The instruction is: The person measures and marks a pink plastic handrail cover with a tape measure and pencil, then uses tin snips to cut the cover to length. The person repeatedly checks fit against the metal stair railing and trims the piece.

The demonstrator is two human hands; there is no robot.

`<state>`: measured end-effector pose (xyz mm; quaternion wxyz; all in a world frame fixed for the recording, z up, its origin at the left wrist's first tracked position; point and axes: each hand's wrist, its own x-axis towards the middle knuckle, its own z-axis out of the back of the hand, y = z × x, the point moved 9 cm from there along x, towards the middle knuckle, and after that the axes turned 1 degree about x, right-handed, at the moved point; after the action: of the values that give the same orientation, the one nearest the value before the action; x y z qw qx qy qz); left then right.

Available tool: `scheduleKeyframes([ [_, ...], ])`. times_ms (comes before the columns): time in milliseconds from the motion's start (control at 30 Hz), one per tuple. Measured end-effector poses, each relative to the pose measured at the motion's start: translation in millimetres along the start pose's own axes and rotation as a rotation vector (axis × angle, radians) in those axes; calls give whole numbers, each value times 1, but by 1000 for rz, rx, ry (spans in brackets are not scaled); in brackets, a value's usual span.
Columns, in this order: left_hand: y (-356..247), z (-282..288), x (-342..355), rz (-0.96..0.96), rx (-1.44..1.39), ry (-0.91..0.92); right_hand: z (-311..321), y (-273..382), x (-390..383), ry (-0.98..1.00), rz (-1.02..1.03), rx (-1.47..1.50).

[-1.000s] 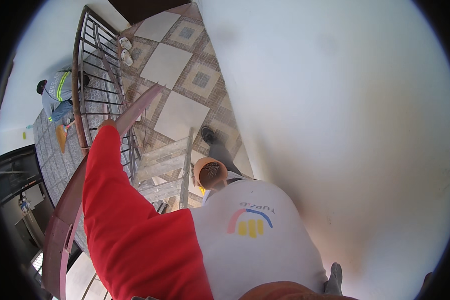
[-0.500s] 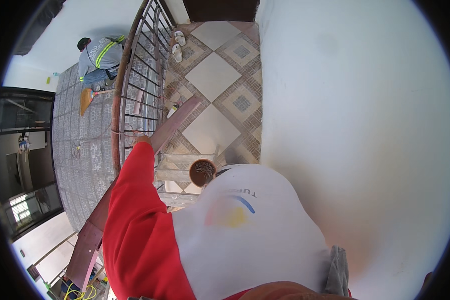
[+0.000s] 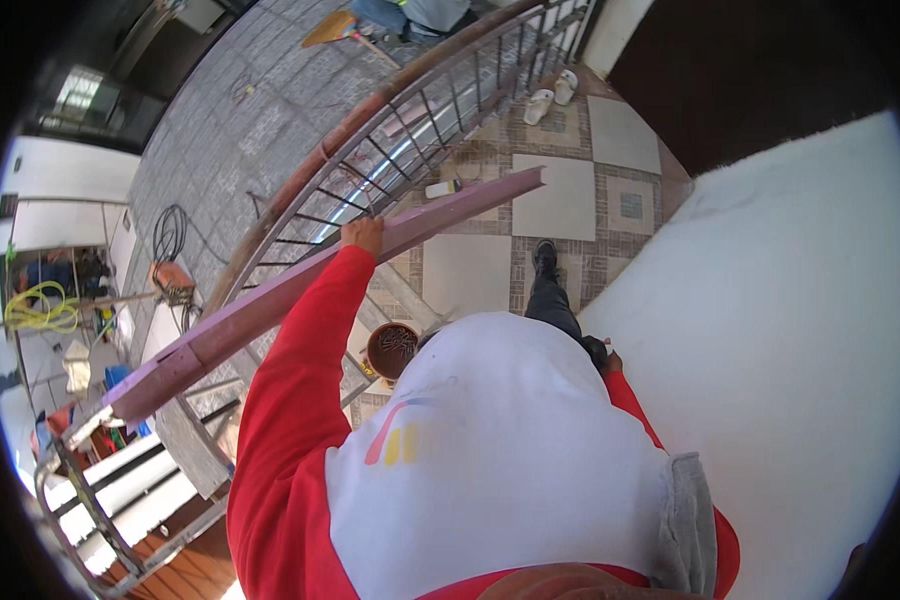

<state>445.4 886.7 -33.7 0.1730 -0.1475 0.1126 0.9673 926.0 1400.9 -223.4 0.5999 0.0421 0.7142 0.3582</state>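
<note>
My left hand (image 3: 362, 236) is closed on the top edge of a long reddish-purple metal channel (image 3: 260, 312). The channel slants across the view, from the lower left to the tiled floor area at the upper right, beside the stair railing (image 3: 315, 168). Close to my body sits a round brown container (image 3: 392, 350) with what look like nails inside. My right hand (image 3: 613, 362) shows only in part, low by my right leg and near the white wall. Something dark lies against it, and its fingers are too small and hidden to read.
White slippers (image 3: 538, 106) stand near the railing, by a dark doorway (image 3: 750, 80). A white bottle-like item (image 3: 442, 188) lies beside the channel. Beyond the railing are a co-worker's legs (image 3: 380, 12), a broom (image 3: 330, 30) and a coiled yellow hose (image 3: 42, 308). Wooden scaffolding stands at lower left.
My view has turned, and the channel now lies more level across it. My left hand keeps hold of the channel. My right hand and a dark-clad leg have come into view.
</note>
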Motion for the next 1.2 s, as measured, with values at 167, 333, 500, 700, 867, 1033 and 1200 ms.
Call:
scheduleKeyframes([
  [167, -39, 13, 13, 121, -125, 8, -144, 169, 111, 433, 64, -771],
  [333, -63, -37, 54, 292, -187, 233, -257, 265, 102, 607, 86, -1052],
  [500, -97, -112, 72, 376, -274, 290, -306, 295, 82, 706, 120, -1405],
  [700, -122, -191, 78, 420, -391, 405, -272, 320, 49, 732, 230, -1818],
  [867, -107, -231, 71, 440, -429, 480, -243, 344, 33, 654, 274, -2095],
  [1033, -85, -260, 65, 468, -537, 523, -233, 369, 17, 516, 203, -2154],
  [1200, -83, -283, 62, 419, -601, 570, -243, 376, 7, 468, 175, -2194],
])
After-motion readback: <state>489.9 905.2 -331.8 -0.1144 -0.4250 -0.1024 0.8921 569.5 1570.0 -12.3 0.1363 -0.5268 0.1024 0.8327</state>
